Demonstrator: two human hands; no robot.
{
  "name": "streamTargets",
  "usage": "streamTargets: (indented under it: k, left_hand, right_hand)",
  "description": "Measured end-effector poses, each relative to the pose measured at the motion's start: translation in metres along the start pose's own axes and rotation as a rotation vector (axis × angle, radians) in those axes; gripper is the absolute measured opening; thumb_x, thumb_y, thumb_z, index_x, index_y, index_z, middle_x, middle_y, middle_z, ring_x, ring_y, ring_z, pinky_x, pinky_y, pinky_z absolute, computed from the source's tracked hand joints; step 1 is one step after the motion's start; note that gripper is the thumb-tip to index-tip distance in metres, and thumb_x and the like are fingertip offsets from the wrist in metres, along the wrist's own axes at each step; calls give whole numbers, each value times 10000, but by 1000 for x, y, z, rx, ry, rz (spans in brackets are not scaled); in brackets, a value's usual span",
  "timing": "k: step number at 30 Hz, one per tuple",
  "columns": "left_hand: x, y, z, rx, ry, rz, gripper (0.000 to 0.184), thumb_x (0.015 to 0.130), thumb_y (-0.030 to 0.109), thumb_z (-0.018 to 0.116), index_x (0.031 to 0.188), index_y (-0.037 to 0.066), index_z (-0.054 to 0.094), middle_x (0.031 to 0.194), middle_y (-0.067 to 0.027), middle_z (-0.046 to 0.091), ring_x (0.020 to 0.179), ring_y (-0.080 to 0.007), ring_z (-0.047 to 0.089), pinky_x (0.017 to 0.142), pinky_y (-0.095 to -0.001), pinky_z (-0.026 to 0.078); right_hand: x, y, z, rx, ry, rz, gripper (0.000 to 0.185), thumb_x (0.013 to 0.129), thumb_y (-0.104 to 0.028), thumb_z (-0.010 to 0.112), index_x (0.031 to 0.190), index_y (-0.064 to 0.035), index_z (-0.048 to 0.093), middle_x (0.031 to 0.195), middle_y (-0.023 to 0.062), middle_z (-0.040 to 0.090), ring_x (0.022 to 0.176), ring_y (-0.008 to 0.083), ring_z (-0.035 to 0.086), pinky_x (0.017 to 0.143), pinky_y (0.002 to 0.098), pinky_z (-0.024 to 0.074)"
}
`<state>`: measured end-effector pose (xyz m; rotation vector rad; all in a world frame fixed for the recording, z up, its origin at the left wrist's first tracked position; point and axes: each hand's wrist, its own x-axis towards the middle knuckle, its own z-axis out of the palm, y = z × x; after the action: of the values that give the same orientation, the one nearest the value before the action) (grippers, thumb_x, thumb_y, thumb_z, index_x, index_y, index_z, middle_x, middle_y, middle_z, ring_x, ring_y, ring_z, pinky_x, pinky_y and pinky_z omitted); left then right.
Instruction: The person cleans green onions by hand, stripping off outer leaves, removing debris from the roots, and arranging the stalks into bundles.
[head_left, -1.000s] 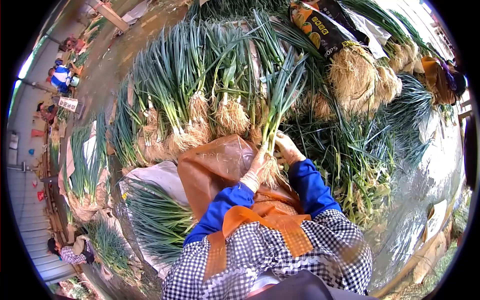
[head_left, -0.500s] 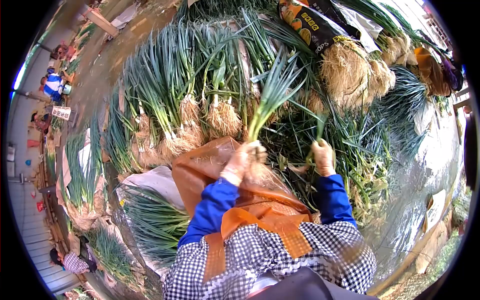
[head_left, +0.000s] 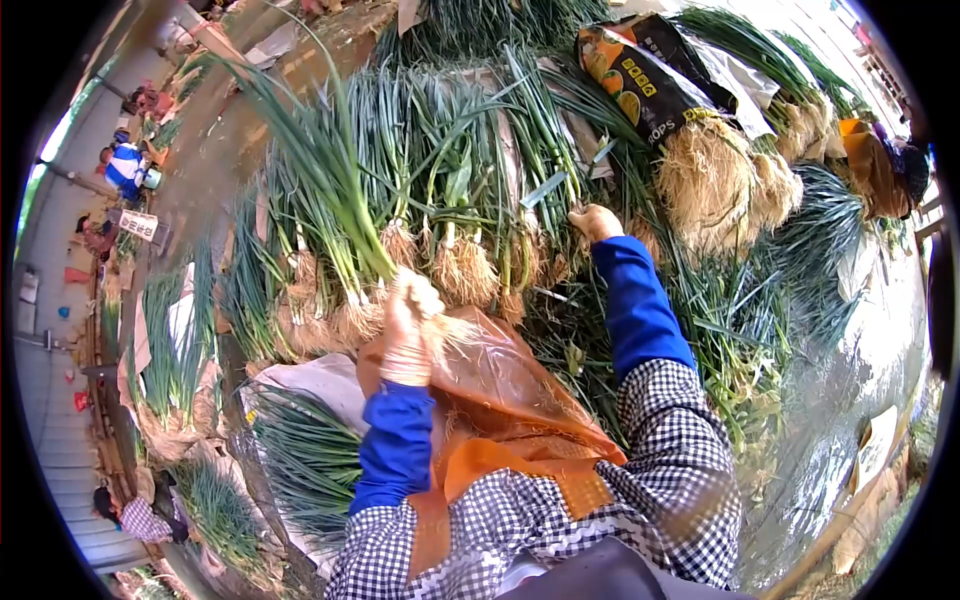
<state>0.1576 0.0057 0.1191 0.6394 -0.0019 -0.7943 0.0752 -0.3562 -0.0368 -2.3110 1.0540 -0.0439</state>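
My left hand [head_left: 408, 315] is closed round the lower stems of several scallions [head_left: 345, 195]. Their long green leaves lean up and to the left, and pale roots hang below my fist, over the orange apron [head_left: 490, 370] on my lap. Farther forward, my right hand [head_left: 598, 223] reaches to the row of scallions lying ahead. Its fingers are closed at the lower end of a scallion stalk [head_left: 568, 170]; the fingertips are partly hidden. Between the hands lie rooted scallions [head_left: 465, 270] with tan, bushy roots toward me.
Loose green leaf trimmings [head_left: 735, 300] are heaped at my right. A black printed bag [head_left: 640, 85] lies beside a big root bundle [head_left: 705, 180]. More scallions [head_left: 305, 440] rest on sheeting at my left. Other people [head_left: 150, 520] sit at the far left.
My left hand has moved left with the scallions, which now tilt left. My right hand has let go of a green leaf over the trimmings and moved forward to the row.
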Motion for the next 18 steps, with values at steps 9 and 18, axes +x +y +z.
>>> streamTargets:
  k: [9, 18]
  left_hand:
    - [-28, -128, -2, 36, 224, -468, 164, 863, 200, 600, 948, 62, 582, 865, -34, 630, 791, -152, 604, 575, -247, 511]
    - [-32, -196, -43, 285, 228, -446, 163, 793, -4, 612, 951, 32, 592, 862, -76, 623, 785, -204, 620, 677, -312, 530]
  right_hand:
    - [-169, -34, -54, 799, -318, -67, 236, 882, -202, 584, 970, 15, 614, 766, 56, 647, 681, 131, 602, 632, 264, 509]
    - [-208, -16, -6, 458, -42, 52, 397, 799, -388, 637, 883, -1, 636, 775, 103, 662, 706, 192, 628, 679, 299, 486]
